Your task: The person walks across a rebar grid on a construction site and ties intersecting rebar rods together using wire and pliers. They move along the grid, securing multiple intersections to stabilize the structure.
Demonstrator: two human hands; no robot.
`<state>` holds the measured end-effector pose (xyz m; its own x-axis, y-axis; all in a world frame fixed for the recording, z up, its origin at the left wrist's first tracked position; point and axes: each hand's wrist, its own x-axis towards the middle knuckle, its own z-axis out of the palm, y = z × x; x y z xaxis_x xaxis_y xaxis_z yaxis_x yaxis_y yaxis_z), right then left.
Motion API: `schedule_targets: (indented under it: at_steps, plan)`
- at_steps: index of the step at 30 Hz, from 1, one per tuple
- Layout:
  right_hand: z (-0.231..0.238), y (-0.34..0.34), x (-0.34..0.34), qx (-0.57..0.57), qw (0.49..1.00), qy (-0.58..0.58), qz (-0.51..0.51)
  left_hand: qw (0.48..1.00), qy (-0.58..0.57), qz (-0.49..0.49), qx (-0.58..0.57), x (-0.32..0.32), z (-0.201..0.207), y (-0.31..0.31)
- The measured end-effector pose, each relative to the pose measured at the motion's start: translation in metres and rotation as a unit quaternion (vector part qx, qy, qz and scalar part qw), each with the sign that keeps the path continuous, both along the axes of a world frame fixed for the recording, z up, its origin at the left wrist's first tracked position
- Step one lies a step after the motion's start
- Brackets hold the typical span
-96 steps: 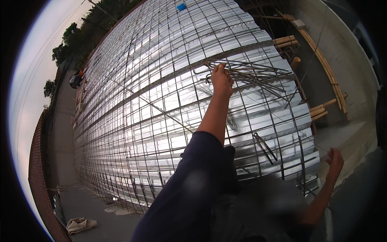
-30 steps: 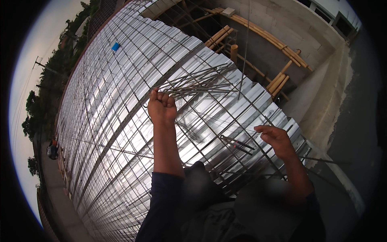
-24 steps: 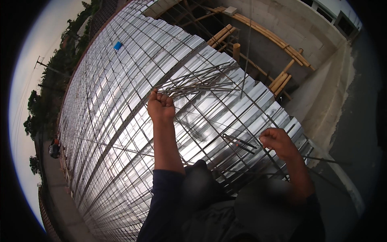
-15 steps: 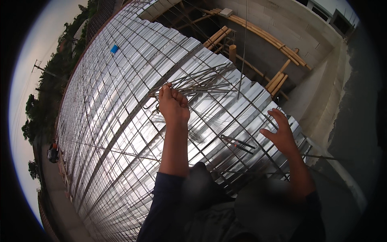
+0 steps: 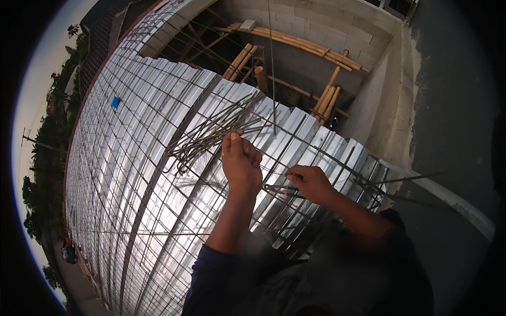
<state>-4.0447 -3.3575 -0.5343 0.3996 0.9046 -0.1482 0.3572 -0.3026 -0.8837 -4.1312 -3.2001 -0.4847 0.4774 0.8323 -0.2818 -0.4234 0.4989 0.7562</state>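
Observation:
A thin tie wire [image 5: 273, 171] stretches between my two hands above the steel mesh. My left hand [image 5: 241, 164] is closed, thumb pressed to its fingers, at one end of the wire. At the other end, my right hand [image 5: 314, 184] pinches it between thumb and fingertips. Just below, dark-handled pincers [image 5: 282, 190] lie on the mesh, their handles partly hidden by my right hand. Beyond my left hand rests a bundle of bent steel rods [image 5: 219, 129]. Fine loose wires [image 5: 200, 183] are spread beside my left forearm.
A reinforcing mesh [image 5: 153, 158] covers corrugated metal decking [image 5: 174, 87]. Past its stepped edge is an open drop with bamboo poles [image 5: 327, 100] and a block wall [image 5: 316, 23]. A thin upright rod [image 5: 272, 68] stands near the edge. A blue object [image 5: 115, 101] lies far left.
My right hand has come left, toward my left hand, and closed on the wire. My left hand has shifted slightly right and down, away from the rods. The view has turned somewhat right.

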Motion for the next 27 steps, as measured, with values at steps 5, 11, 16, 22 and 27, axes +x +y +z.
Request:
schedule_targets:
  at_steps: [5,11,16,22,27]
  plan:
    - [0.044,-0.014,0.011,0.077,0.963,0.177,0.185,0.998,-0.022,-0.056,-0.032,-0.015,-0.009,0.012]
    - [-0.009,-0.012,0.018,-0.067,0.992,-0.01,0.108,0.97,-0.082,-0.219,-0.066,-0.003,0.0,-0.018]
    - [0.032,-0.024,0.038,-0.015,0.845,0.488,0.219,0.961,-0.17,-0.204,-0.072,-0.026,-0.005,0.014]
    - [0.009,-0.009,0.011,-0.106,0.987,0.108,0.061,0.941,-0.187,-0.275,-0.054,-0.014,-0.007,0.001]
    - [0.039,-0.029,0.039,0.121,0.852,0.457,0.225,0.941,-0.228,-0.242,-0.056,-0.026,-0.005,0.015]
